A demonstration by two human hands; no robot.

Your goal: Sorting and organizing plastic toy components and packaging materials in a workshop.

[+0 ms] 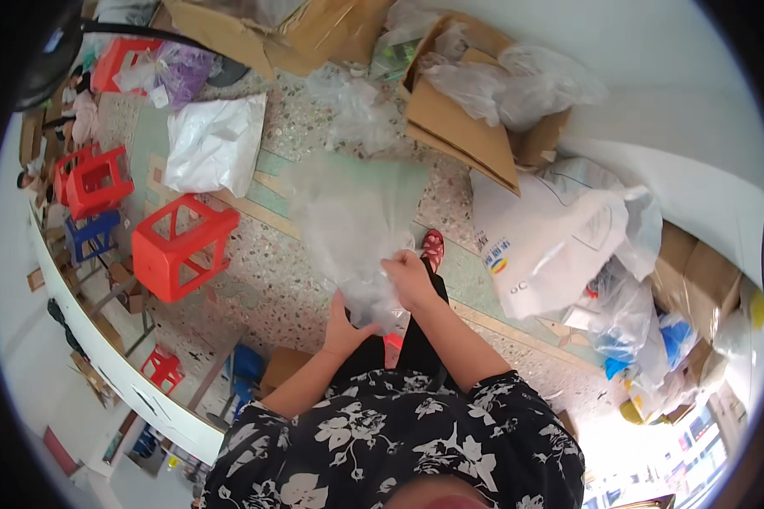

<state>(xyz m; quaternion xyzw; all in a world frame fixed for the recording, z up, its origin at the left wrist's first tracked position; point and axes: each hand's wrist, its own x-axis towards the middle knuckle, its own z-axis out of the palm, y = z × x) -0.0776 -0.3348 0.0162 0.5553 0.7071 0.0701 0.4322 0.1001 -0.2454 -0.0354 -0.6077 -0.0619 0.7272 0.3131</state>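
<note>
A large clear plastic bag (348,212) hangs in front of my body, above the speckled floor. Its gathered lower end lies between my two hands. My right hand (409,280) pinches the bag's right edge with curled fingers. On the other side my left hand (345,332) is closed round the crumpled end, thumb up along the plastic. The floor shows faintly through the film, and I cannot make out anything inside the bag.
Red stools (185,246) and a blue stool (93,235) stand at left, near a white table edge (102,356). A white package (215,144) lies ahead. An open cardboard box (463,127) with plastic bags is at far right; a big white bag (552,237) sits nearer.
</note>
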